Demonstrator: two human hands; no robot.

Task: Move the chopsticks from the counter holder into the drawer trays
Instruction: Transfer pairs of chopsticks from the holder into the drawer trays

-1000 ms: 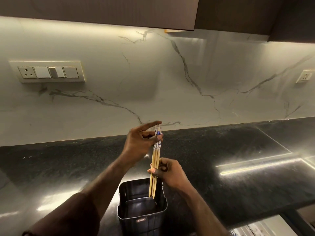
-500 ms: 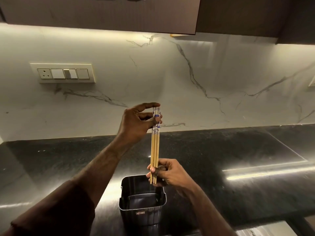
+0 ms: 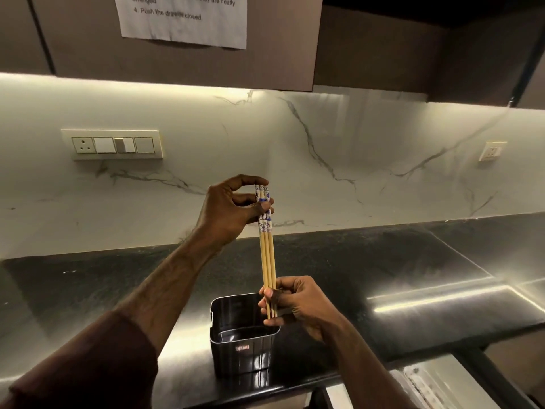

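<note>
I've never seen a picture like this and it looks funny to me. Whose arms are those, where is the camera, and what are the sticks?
The camera sits on a person's head and looks forward and down, so you see that person's own two arms reaching out, just as they would see them. There is no machine here, only bare hands.

The sticks are chopsticks, a small bundle of wooden ones with blue and white tops. The left hand pinches them near the top, and the right hand grips them near the bottom. They stand almost straight up.

Just below them is a dark metal holder, standing on a shiny black counter. The chopsticks are lifted out above it.

Behind is a white marble wall with a switch panel, and a paper note hangs on the cupboard above.
</note>
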